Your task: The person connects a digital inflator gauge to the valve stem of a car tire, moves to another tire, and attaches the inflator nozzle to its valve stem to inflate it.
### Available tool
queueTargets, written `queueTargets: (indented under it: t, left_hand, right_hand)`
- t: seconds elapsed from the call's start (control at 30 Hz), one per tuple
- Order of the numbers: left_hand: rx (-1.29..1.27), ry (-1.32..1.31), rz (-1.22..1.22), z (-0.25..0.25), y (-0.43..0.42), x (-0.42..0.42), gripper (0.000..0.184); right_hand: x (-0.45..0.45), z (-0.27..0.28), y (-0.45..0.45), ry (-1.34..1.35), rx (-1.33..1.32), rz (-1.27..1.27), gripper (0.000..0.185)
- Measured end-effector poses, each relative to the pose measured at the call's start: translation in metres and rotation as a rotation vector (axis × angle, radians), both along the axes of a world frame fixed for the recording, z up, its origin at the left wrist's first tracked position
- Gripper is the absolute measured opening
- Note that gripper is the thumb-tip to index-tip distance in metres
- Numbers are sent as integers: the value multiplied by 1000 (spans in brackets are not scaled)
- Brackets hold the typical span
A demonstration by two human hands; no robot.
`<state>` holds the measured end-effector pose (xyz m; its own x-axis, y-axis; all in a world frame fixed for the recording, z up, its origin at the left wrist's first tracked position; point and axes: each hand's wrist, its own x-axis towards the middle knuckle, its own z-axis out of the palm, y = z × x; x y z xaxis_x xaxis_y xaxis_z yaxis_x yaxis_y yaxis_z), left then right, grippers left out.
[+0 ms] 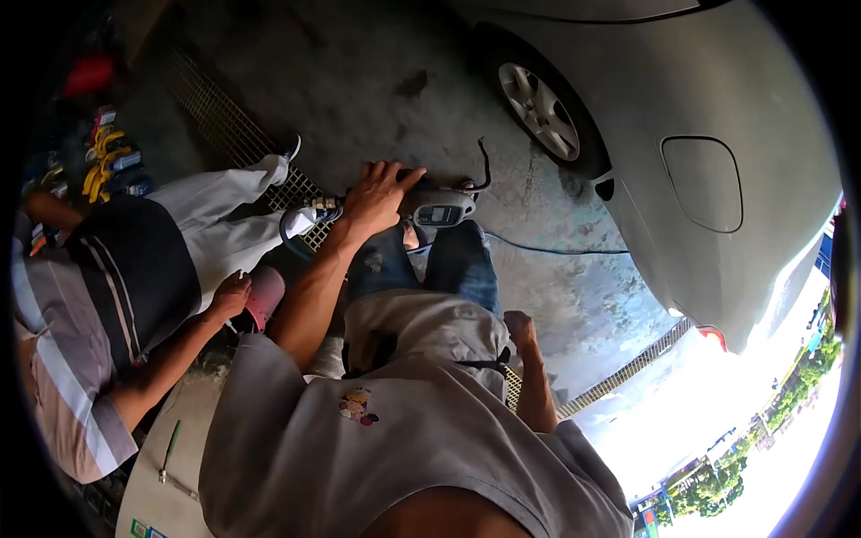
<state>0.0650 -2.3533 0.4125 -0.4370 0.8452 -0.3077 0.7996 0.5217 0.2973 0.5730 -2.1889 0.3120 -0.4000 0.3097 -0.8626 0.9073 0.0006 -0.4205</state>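
Note:
My left hand (381,195) reaches forward with its fingers closed over the top of a grey device with a small display (439,213). The display faces up towards me. A thin black hose or rod (485,166) sticks up and bends at the device's far right end. My right hand (518,328) hangs low beside my right hip. Its fingers look curled in, and nothing shows in them. Below the device are my legs in blue jeans (465,264).
A silver car (700,269) with its wheel (538,108) stands at right. A blue hose (556,249) crosses the concrete floor. Metal drain grating (220,117) runs at left. Another person (134,278) is close on my left. Yellow tools (100,166) lie beyond.

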Motion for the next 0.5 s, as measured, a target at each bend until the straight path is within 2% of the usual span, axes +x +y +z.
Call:
queueTargets:
  t: [0.03,0.1,0.17,0.23,0.37,0.4,0.43,0.47,0.5]
  left_hand:
    - [-26,-36,6,-6,3,-10,86]
    - [12,-102,64,-34,5,-27,87]
    - [47,-52,73,-73,7,-44,90]
    - [79,-29,80,-119,11,-62,90]
    - [145,-57,120,-225,24,-98,89]
    - [153,-56,141,-251,29,-102,89]
    - [144,-59,167,-274,29,-104,89]
    - [251,-115,209,-300,30,-108,91]
    - [242,-144,217,-321,30,-113,90]
  right_hand:
    - [-45,16,14,-212,-140,-349,34]
    - [-88,-19,35,-188,-68,-363,39]
    - [-146,-52,49,-130,-53,-499,40]
    - [-211,-93,49,2,-143,-631,38]
    - [-311,-250,19,138,-123,-453,36]
    - [-314,-322,0,270,95,-226,33]
    - [-336,-346,-24,231,-104,-507,30]
    - [-362,-367,-47,195,-283,-867,27]
    - [-386,-389,-71,138,-391,-1206,25]
